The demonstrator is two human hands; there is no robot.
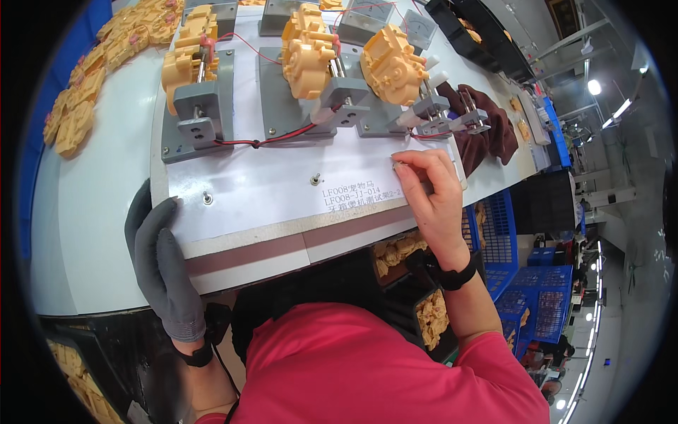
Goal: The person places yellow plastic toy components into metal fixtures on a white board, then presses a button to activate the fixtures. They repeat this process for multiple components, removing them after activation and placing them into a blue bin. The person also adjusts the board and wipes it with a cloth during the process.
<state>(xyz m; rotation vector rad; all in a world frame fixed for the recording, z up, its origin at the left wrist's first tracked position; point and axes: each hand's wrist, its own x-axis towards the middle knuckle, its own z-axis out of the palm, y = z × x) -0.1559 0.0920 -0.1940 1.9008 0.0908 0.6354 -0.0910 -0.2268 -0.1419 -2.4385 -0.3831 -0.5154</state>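
Note:
My right hand (432, 191), bare with a black wristband, pinches a small metal toggle switch (397, 167) near the right end of a white board (261, 212). Two more toggle switches stand on it, a left one (207, 198) and a middle one (316, 179). In a grey glove, my left hand (159, 261) rests against the board's left front corner, fingers stretched. Behind the switches, yellow plastic gearboxes sit on grey metal fixtures: one at left (182, 71), one in the middle (305, 60), one at right (394, 67). Red and black wires (282, 136) run between the fixtures.
More yellow gearboxes (78, 120) are piled at the far left. A dark brown cloth (498, 131) lies right of the fixtures. Grey meters (367, 14) stand at the back. Blue crates (551, 304) and black bins of yellow parts (432, 318) sit below the table at right.

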